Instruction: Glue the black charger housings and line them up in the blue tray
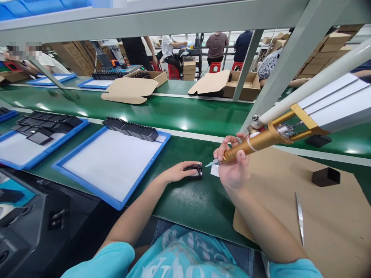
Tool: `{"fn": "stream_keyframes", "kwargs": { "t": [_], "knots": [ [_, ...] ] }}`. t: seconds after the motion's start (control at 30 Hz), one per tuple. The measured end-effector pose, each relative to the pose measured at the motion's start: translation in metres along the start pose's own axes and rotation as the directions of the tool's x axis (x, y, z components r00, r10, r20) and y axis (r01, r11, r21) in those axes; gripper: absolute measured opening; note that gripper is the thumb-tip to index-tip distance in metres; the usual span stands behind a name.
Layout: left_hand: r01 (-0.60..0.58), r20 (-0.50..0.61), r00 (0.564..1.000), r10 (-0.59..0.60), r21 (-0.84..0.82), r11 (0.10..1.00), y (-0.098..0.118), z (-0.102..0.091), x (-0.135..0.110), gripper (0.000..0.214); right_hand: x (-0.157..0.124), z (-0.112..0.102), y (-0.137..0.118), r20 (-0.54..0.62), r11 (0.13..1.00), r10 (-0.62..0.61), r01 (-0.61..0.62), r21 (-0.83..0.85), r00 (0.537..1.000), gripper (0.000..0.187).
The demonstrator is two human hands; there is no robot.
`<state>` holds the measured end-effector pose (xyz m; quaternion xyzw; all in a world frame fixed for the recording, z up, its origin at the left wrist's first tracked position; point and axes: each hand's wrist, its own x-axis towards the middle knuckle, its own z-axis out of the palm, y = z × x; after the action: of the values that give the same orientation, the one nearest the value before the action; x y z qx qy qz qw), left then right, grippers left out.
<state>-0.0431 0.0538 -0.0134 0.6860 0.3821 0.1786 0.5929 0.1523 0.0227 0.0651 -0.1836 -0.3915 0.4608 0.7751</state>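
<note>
On the green bench, my left hand [180, 172] is closed round a small black housing [198, 169], its open end turned to the right. Fingers of my right hand [235, 168] wrap round the front of a gold-coloured glue gun [249, 149]. The gun slants down to the left from the upper right. Its pale blue nozzle tip [212, 163] points at the housing, a short gap away. Below the nozzle lies a small white piece of paper [215, 170], partly hidden by my right hand.
Left of my hands lies a blue-rimmed tray [121, 202] with a row of black housings [130, 129]. A fuller tray [27, 164] sits beyond it. On the right, a cardboard sheet [269, 200] carries a black block [326, 177] and tweezers [300, 218]. A metal post [290, 58] slants nearby.
</note>
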Motion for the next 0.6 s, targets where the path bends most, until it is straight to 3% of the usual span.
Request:
{"fn": "stream_keyframes", "kwargs": {
  "t": [0.27, 0.43, 0.6],
  "knots": [
    [0.016, -0.077, 0.997, -0.017, -0.012, 1.0, -0.007, 0.009, 0.003, 0.041, 0.0, 0.0, 0.002, 0.013, 1.0, 0.0, 0.0, -0.031, 1.0, 0.034],
    [0.05, -0.201, 0.979, -0.031, 0.09, 0.995, -0.018, 0.011, 0.001, 0.049, 0.003, 0.0, 0.003, -0.001, 0.999, 0.001, -0.001, -0.036, 1.0, 0.034],
    [-0.023, -0.212, 0.977, 0.032, 0.044, 0.999, -0.018, 0.01, -0.002, 0.05, 0.005, -0.001, 0.003, -0.021, 0.997, -0.01, 0.008, -0.073, 1.0, 0.032]
  ]
}}
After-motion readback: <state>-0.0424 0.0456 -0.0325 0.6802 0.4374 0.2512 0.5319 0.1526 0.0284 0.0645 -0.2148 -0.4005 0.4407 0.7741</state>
